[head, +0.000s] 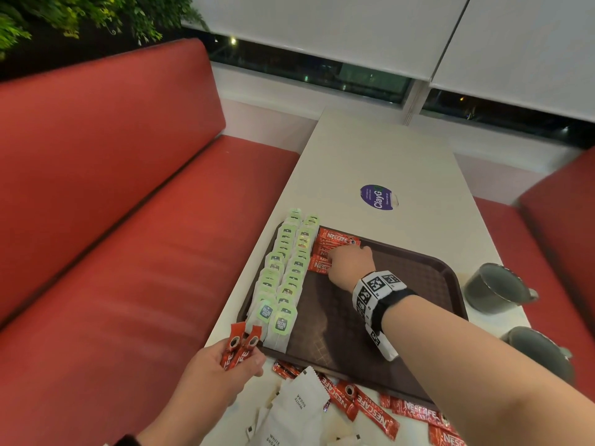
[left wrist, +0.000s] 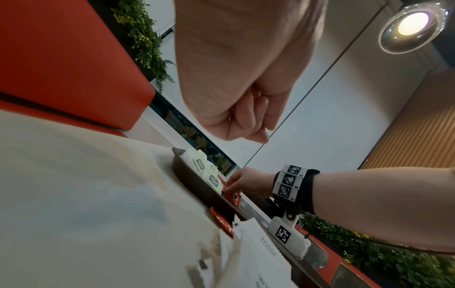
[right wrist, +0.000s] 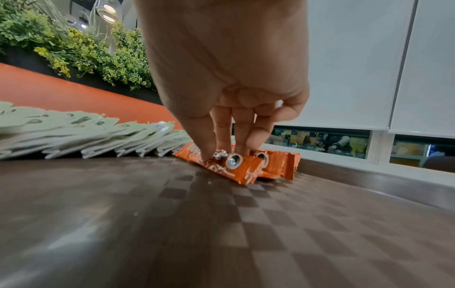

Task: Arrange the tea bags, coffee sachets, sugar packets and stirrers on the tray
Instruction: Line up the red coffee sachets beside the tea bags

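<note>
A person stands at a long pale surface (head: 380,149) between red benches (head: 128,220), with a dark brown tray (head: 418,284) on it. The right hand (head: 349,263) reaches over the tray, its fingertips (right wrist: 206,154) pressing down on a short row of red coffee sachets (head: 336,241) that lie flat on the tray floor; the fingers point downward, and whether they pinch a sachet or only press it cannot be told. Just beyond this hand's fingertips, toward the near bench, two long overlapping rows of green-tagged tea bags (head: 285,275) fill that side of the tray, touching the sachet row. The left hand (head: 225,365) hovers at the tray's near corner, fingers curled around a small bundle of red sachets (head: 240,347) whose ends fan out above the thumb. Below and beside this hand, off the tray, white sugar packets (head: 299,403) lie in a loose heap on the surface, mixed with more scattered sachets (head: 370,410). Past the right forearm, at the tray's far side, two dark cups (head: 495,288) stand on the surface. A round purple sticker (head: 376,197) sits farther along, well beyond the right hand.
</note>
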Tool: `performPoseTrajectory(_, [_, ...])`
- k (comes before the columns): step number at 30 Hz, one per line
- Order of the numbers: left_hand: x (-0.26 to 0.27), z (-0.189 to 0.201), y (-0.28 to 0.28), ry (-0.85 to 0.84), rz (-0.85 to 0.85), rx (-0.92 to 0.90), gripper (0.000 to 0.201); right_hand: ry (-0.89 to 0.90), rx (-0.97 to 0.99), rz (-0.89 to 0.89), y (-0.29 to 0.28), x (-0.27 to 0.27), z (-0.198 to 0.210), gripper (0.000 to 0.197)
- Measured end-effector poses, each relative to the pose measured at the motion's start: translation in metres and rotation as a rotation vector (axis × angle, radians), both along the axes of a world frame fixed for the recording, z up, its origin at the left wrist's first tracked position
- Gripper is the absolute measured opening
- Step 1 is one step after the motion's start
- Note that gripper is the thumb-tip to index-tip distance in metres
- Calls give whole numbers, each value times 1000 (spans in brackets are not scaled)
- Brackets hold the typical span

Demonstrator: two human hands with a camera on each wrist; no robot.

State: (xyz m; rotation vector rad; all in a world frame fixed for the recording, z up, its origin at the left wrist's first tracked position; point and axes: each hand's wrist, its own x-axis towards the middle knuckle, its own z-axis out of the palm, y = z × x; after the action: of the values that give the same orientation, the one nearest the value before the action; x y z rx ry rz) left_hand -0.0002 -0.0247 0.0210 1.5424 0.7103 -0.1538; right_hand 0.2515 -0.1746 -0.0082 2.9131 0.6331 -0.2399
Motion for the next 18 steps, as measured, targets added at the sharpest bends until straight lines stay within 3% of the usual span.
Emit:
performPoseTrajectory(6, [1, -3, 1, 7, 2, 7, 12, -6, -37, 33, -1, 0, -1, 24])
performPoseTrajectory(18, [1, -6, 1, 17, 10, 15, 11, 84, 78, 7, -5, 3, -1, 21])
